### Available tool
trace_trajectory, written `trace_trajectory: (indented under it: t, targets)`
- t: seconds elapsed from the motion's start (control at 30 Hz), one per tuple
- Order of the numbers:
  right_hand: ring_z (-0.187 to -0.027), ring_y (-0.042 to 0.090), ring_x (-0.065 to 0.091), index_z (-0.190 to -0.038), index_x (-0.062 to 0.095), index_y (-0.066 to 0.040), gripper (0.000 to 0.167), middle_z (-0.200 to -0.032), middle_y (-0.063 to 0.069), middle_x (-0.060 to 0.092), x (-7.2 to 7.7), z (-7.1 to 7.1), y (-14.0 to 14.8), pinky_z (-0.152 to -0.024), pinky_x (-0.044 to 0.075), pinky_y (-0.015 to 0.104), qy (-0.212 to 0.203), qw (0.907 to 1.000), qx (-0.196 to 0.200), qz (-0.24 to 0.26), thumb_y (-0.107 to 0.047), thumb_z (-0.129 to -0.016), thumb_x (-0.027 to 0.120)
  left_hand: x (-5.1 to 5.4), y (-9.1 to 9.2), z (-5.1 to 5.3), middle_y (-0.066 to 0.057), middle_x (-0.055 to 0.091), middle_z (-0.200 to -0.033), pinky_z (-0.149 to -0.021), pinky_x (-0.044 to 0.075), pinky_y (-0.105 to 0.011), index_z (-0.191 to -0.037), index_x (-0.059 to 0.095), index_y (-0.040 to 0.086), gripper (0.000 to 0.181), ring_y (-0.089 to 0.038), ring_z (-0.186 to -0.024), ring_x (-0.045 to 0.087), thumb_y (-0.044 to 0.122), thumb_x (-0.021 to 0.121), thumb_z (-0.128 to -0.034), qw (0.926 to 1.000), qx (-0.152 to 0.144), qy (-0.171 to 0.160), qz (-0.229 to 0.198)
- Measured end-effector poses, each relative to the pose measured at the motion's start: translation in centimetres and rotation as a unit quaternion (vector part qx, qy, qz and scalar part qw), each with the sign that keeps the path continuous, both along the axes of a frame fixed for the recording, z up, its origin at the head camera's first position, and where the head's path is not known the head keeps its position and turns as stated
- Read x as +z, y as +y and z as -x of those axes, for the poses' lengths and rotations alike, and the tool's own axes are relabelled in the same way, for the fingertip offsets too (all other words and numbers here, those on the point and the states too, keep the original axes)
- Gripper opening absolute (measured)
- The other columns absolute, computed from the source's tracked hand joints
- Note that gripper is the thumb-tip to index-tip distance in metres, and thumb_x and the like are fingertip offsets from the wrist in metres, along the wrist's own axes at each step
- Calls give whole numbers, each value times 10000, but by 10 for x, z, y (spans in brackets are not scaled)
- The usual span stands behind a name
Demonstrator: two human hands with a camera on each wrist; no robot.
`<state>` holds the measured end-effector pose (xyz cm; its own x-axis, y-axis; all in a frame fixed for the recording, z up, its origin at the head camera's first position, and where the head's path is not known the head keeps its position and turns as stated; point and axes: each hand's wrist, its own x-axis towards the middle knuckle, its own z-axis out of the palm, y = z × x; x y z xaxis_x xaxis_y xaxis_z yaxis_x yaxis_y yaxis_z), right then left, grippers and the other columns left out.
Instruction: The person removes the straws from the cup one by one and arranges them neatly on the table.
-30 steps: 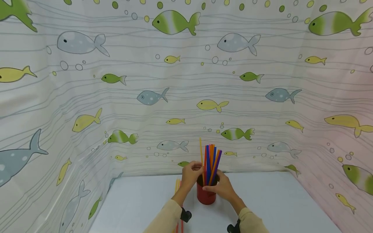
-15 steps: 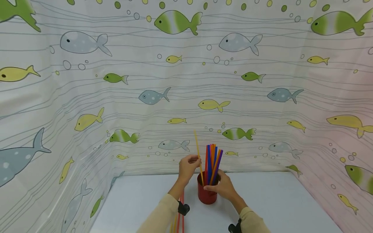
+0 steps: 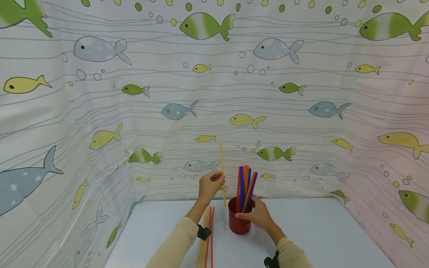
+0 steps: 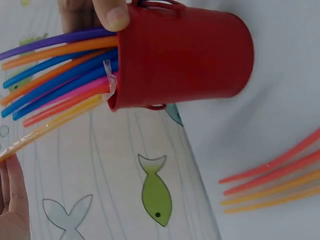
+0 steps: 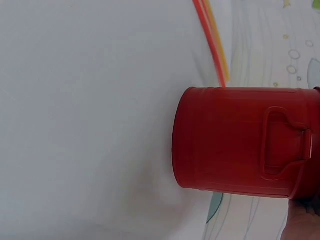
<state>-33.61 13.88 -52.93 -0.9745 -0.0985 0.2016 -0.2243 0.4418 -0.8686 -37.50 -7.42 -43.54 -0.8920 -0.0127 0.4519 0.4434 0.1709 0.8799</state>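
Note:
In the head view my left hand pinches a thin yellow straw, held upright just left of the red metal cup. The straw's lower end hangs outside the cup, near its rim. My right hand grips the cup's rim from the right, thumb in front. Blue, orange, red, pink and purple straws lean together inside the cup. The left wrist view shows the yellow straw with a clear filmy bit near the cup mouth. A handle loop on the cup's side appears in the right wrist view.
Left of the cup, red straws and yellow straws lie side by side on the white table, partly behind my left sleeve. A fish-patterned curtain encloses the table at the back and both sides.
My left hand has lifted the yellow straw out of the cup, moving up and left. My right hand stays on the cup. More of the straws on the table are visible.

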Motion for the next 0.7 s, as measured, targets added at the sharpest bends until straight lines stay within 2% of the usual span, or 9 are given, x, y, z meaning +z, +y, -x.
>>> trace_trajectory:
  t: [0.1, 0.27, 0.53, 0.7]
  targets:
    - [-1078, 271, 602, -1351, 478, -78, 860, -1223, 80, 618, 0, 0, 1, -903, 517, 522, 2, 10000, 2, -1, -406, -672, 891, -7, -7, -1, -141, 721, -911, -662, 581, -246, -1030, 717, -18, 171, -243, -791, 713, 51, 716, -874, 10000, 52, -74, 23]
    - [-1118, 302, 588, -1344, 484, -71, 833, -1236, 89, 615, 0, -1, 1, -908, 513, 527, -3, 10000, 43, 68, -371, -683, 893, -25, -22, -2, -114, 722, -883, -644, 575, -230, -1022, 713, -42, 174, -190, -754, 706, 28, 710, -862, 9989, 266, -291, 261]
    - [-1033, 248, 607, -1318, 496, -78, 804, -1166, 68, 634, 2, 0, 2, -857, 551, 473, -44, 10000, 14, 66, -363, -682, 895, -53, -50, -11, -94, 717, -865, -639, 571, -228, -1024, 722, -41, 199, -169, -742, 694, 82, 718, -868, 9924, 555, -852, 687]
    - [-1024, 246, 607, -1312, 499, -77, 791, -1164, 71, 634, 0, -1, 2, -860, 550, 470, -38, 9999, 42, 105, -352, -685, 896, -81, -69, -19, -85, 711, -836, -614, 575, -237, -1001, 725, -40, 185, -154, -706, 691, 65, 713, -849, 9876, 630, -1129, 888]
